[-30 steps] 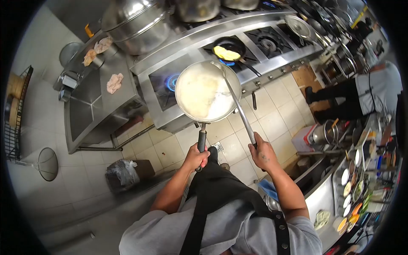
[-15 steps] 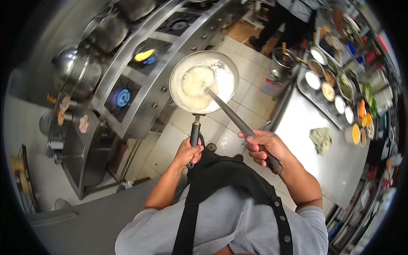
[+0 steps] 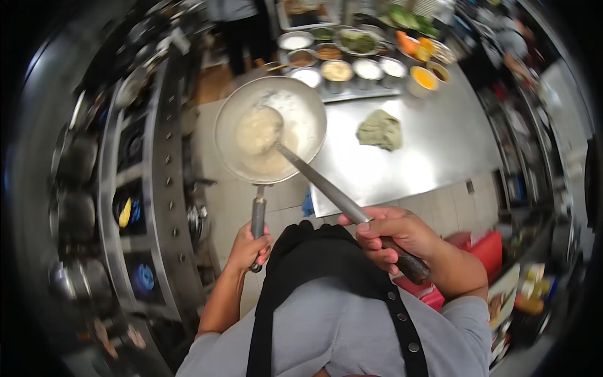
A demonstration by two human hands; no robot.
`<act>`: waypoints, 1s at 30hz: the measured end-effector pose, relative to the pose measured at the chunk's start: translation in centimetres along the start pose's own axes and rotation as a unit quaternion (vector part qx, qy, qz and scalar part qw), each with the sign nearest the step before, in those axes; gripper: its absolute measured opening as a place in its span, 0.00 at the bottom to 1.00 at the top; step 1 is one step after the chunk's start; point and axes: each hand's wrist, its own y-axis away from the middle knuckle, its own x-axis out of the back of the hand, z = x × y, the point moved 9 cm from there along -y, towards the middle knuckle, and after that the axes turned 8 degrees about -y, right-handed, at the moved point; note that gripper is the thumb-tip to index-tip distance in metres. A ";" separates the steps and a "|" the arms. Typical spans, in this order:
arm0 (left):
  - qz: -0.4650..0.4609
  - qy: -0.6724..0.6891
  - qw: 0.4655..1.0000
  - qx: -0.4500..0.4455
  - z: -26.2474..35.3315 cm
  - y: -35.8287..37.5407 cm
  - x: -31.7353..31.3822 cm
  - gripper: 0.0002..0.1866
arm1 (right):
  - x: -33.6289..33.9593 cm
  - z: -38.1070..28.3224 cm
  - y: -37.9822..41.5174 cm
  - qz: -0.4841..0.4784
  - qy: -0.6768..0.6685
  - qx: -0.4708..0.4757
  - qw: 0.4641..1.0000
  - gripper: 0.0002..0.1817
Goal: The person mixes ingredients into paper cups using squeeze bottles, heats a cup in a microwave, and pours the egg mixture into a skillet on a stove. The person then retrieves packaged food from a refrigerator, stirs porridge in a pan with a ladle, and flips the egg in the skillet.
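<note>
A round frying pan (image 3: 227, 141) is held out in front of me, with my left hand (image 3: 249, 248) wrapped round its dark handle. Pale, creamy food lies in the pan. My right hand (image 3: 402, 239) grips the wooden end of a long-handled ladle (image 3: 323, 185), whose round bowl rests among the food inside the pan. The ladle slants from the pan down to the right, across the front of my black apron (image 3: 314, 257).
At left runs a stove (image 3: 160, 220) with a lit blue burner (image 3: 143, 276) and a yellow item (image 3: 125, 213) over another flame. A steel table (image 3: 433, 144) holds a crumpled green cloth (image 3: 380, 130), several ingredient bowls and a yellow-filled tub (image 3: 423, 80). A person (image 3: 235, 31) stands beyond.
My view has turned right toward the steel table, so the stove now runs along the left. The pan and ladle have come round with me, both still held.
</note>
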 end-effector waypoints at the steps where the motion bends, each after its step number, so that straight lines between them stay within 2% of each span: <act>1: -0.024 -0.016 1.000 0.008 0.4 -0.7 -0.5 0.10 | 0.0 0.0 0.6 0.001 -0.012 0.013 1.000 0.17; 10: -0.156 -0.074 0.984 0.043 2.8 -4.7 -6.1 0.10 | 2.9 -0.1 5.8 0.066 -0.143 0.130 0.979 0.18; 16: -0.195 -0.073 0.977 0.040 2.4 -6.7 -10.9 0.09 | 6.5 -0.2 8.2 0.077 -0.149 0.177 0.970 0.18; 19: -0.183 -0.068 0.980 0.034 1.9 -7.0 -12.9 0.08 | 8.3 -0.9 9.9 0.115 -0.110 0.178 0.971 0.19; 25: -0.140 -0.038 0.989 0.013 1.2 -5.8 -15.4 0.09 | 11.4 -3.1 12.0 0.150 0.076 0.140 0.976 0.21; 30: -0.068 0.008 0.997 -0.026 0.5 -3.5 -15.0 0.09 | 12.4 -5.3 11.5 0.161 0.302 0.123 0.931 0.23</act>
